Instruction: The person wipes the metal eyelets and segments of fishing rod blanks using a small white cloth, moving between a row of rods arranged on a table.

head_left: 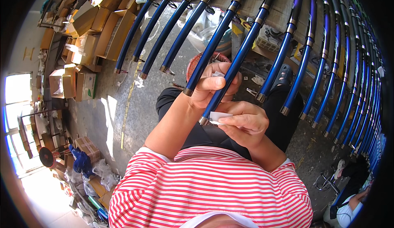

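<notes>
A row of glossy blue fishing rods [282,55] juts toward me, each with a metal-coloured cap at its near end. My left hand [210,84] is closed around one fishing rod [234,66], its fingers passing behind the shaft. A small white piece [218,74] shows by that thumb. Close to the same rod's capped end, my right hand [248,123] pinches a small white paper-like label [218,116] between thumb and fingers. The label lies against or just beside the shaft; which of the two, I cannot tell. A neighbouring rod [205,64] runs right beside my left hand.
The rods rest on a cardboard-covered bench [287,6]. A red basket [192,66] stands behind my left hand. Open cardboard boxes [84,49] are piled at the left. Plastic bags [106,174] lie lower left. Another person [349,211] sits at the lower right.
</notes>
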A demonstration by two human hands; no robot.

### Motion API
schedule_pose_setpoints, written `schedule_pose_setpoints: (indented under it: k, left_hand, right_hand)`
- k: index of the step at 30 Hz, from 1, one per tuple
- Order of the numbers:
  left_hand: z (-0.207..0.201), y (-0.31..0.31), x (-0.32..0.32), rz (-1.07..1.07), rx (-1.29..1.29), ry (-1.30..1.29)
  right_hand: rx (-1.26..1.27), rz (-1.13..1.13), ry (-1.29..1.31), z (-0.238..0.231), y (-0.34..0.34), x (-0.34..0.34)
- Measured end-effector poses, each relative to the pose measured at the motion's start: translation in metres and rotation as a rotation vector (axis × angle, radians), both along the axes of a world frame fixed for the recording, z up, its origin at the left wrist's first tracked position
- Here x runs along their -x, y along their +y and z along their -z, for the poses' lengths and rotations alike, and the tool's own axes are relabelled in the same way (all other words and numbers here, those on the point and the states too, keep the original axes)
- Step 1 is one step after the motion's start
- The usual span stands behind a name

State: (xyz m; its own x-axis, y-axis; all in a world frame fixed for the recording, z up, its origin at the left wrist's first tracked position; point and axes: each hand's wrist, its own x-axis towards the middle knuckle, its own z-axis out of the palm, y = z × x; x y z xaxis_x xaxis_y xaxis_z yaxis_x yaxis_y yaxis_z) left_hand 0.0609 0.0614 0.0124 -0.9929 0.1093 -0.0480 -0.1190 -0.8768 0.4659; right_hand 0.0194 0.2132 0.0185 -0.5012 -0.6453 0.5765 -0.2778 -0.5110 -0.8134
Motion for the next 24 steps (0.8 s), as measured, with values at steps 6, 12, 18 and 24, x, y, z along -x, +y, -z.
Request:
schedule_pose_setpoints:
  k: [6,12,18,24]
  left_hand:
    - [-0.008,0.003,0.003,0.001,0.045,-0.009]
    - [-0.007,0.004,0.004,0.007,0.094,0.040]
    - [-0.011,0.004,0.006,0.024,0.116,0.018]
    - [-0.003,0.000,0.018,0.023,0.031,0.093]
  right_hand:
    - [0.012,0.007,0.023,-0.002,-0.001,0.001]
    - [0.009,0.006,0.021,-0.001,0.000,0.000]
    - [-0.026,0.004,0.043,-0.002,0.003,0.000]
    - [0.017,0.126,0.050,0.003,0.011,0.004]
